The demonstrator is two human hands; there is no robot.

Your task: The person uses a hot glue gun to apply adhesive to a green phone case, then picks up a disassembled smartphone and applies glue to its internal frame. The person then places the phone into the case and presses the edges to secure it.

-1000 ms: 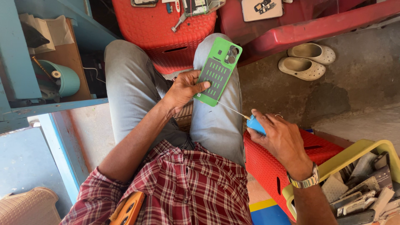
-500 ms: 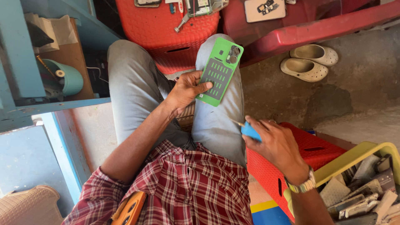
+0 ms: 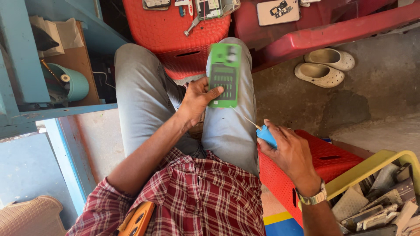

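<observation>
My left hand (image 3: 197, 97) grips a green phone housing with a keypad grid (image 3: 224, 75), held over my right knee and blurred by motion. My right hand (image 3: 289, 153) is closed around a blue-handled screwdriver (image 3: 265, 134); its thin shaft points up-left toward the green housing without touching it. A metal watch sits on my right wrist. I sit in grey trousers and a red checked shirt.
A red stool (image 3: 179, 32) ahead carries phone parts and tools. A red bench (image 3: 332, 30) holds a phone back. Two pale clogs (image 3: 326, 65) lie on the concrete floor. A yellow crate of phone parts (image 3: 385, 196) stands at right, a blue shelf (image 3: 52, 65) at left.
My left hand has turned the green housing from tilted to nearly upright on the knee. My right hand with the screwdriver has shifted slightly left toward my leg.
</observation>
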